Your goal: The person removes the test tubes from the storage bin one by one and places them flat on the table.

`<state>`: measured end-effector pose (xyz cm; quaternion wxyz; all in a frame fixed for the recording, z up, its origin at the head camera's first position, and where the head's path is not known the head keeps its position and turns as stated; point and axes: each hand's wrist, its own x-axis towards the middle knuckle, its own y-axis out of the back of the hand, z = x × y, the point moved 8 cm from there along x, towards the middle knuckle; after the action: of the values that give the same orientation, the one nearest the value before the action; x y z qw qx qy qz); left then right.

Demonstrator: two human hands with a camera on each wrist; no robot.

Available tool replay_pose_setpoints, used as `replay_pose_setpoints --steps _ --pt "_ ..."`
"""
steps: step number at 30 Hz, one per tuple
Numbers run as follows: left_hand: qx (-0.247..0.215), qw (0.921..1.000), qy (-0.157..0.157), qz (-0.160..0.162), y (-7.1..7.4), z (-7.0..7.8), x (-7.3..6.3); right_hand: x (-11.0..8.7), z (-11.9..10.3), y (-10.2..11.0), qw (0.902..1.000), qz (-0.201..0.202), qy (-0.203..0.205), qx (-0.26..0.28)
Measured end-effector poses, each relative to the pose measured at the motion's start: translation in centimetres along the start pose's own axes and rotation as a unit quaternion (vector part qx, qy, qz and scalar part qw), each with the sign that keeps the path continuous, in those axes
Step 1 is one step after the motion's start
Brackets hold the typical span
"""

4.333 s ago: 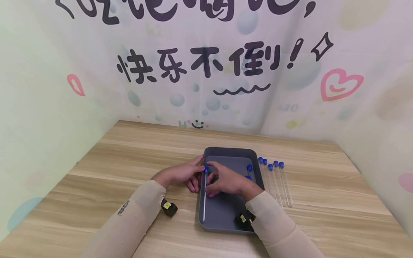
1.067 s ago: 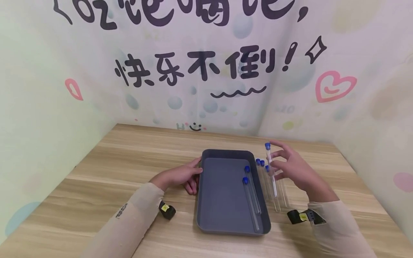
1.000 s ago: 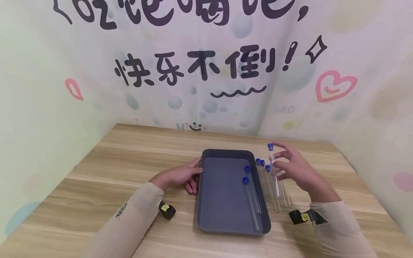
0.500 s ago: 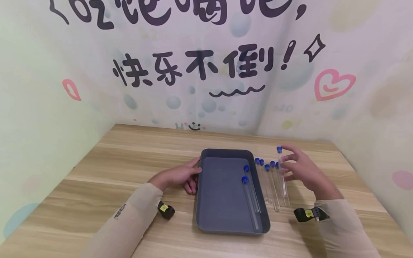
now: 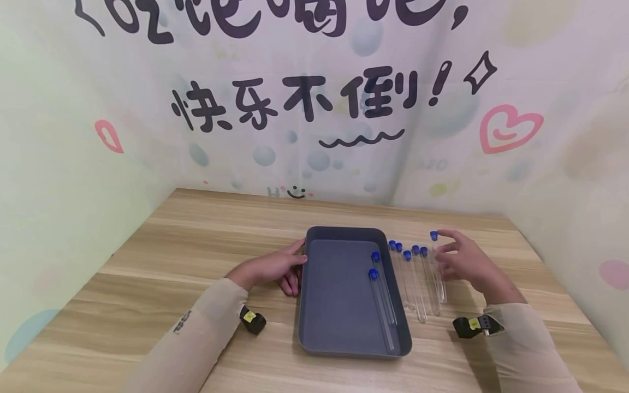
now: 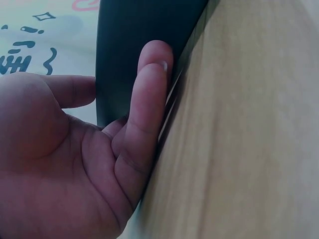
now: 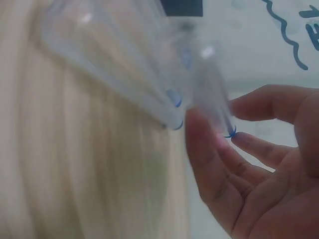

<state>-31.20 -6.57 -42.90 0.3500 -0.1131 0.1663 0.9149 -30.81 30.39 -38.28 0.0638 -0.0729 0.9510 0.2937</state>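
Note:
My left hand point(image 5: 275, 268) steadies the dark grey tray point(image 5: 334, 305) at its left wall. Its thumb reaches over the rim while the fingers point(image 6: 144, 99) lie along the outside, low by the tabletop. Right of the tray, my right hand point(image 5: 469, 266) pinches a clear test tube point(image 5: 434, 236) near its blue cap. This tube leans at the right end of a row of similar capped tubes point(image 5: 421, 297) on the table. The right wrist view shows the held tube blurred between thumb and fingers. Two more capped tubes point(image 5: 384, 311) lie along the tray's right side.
The tray and loose tubes rest on a wood-grain table point(image 5: 206, 224). A printed cloth point(image 5: 314, 125) with dark lettering hangs behind it. The loose tubes lie close to the tray's right wall, caps toward the back.
Earlier my right hand was at a tube along the tray's left wall. It since carried a tube out over the row, then rightward and lower to the row's right end. The left hand stayed.

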Motion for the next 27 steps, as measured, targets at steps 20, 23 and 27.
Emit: replay_pose_setpoints --steps 20,23,27 --pt "-0.002 1.0 0.0 -0.004 0.1 -0.2 0.0 0.1 1.3 -0.7 0.9968 -0.017 -0.04 -0.068" --pt "-0.001 1.0 -0.002 -0.004 0.0 -0.1 0.0 0.2 1.5 -0.7 0.996 -0.014 -0.046 -0.075" --pt "0.0 1.0 -0.001 -0.002 0.0 -0.1 0.0 0.2 1.6 -0.7 0.9951 -0.012 -0.052 -0.084"
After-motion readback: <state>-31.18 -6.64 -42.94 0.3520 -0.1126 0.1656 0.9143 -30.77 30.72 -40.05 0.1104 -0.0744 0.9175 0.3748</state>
